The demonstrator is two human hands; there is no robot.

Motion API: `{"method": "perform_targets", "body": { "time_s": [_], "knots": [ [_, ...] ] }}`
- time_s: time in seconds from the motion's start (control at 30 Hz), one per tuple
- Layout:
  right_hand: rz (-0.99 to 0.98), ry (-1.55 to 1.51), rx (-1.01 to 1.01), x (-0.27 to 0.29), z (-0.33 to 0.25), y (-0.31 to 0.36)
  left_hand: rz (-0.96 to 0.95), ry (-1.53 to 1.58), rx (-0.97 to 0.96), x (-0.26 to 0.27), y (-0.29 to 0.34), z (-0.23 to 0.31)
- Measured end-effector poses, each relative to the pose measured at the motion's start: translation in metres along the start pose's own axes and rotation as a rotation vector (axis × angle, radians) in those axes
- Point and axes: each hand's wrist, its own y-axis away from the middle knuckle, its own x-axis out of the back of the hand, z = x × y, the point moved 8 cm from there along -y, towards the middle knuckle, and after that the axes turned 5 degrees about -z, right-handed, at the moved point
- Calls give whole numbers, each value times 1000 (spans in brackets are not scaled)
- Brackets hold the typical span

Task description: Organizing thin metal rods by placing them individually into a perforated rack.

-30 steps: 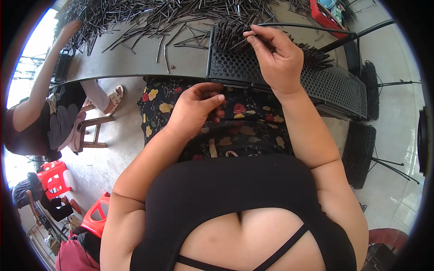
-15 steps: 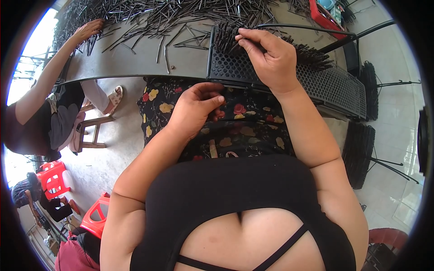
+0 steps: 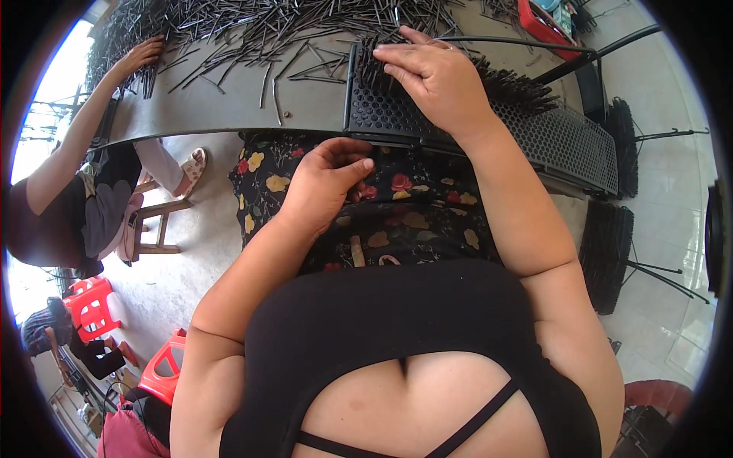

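My right hand (image 3: pixel 434 80) lies over a dense row of short dark sticks (image 3: pixel 370 70) standing in a black perforated board (image 3: pixel 382 114) at the table's front edge. Its fingers are stretched out, touching or just above the stick tops, and I see nothing gripped. My left hand (image 3: pixel 324 179) is in front of the table edge, over a dark floral cloth (image 3: pixel 263 183) across my lap. Its fingers are loosely bent with the thumb apart; no held thing shows, though the palm is hidden. More sticks run rightward along the board, partly behind my right hand.
Loose dark sticks (image 3: pixel 252 34) are heaped across the back of the grey table (image 3: pixel 221 107). At far left another person's hand (image 3: pixel 143 55) rests by the pile. A black metal rod (image 3: pixel 519 46) crosses behind my right hand. A red tray (image 3: pixel 538 27) sits back right.
My right hand has shifted slightly left, its fingers going from a pinch at the stick tops to stretched out flat. My left hand has hardly moved.
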Motion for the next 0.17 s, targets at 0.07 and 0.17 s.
{"method": "perform_targets", "body": {
  "time_s": [0.07,0.17],
  "knots": [
    [-26,64,21,-2,-1,1,12,-14,-17,1,0,2],
    [-31,-22,-39,0,4,4,45,27,-68,9,0,5]
  ]
}}
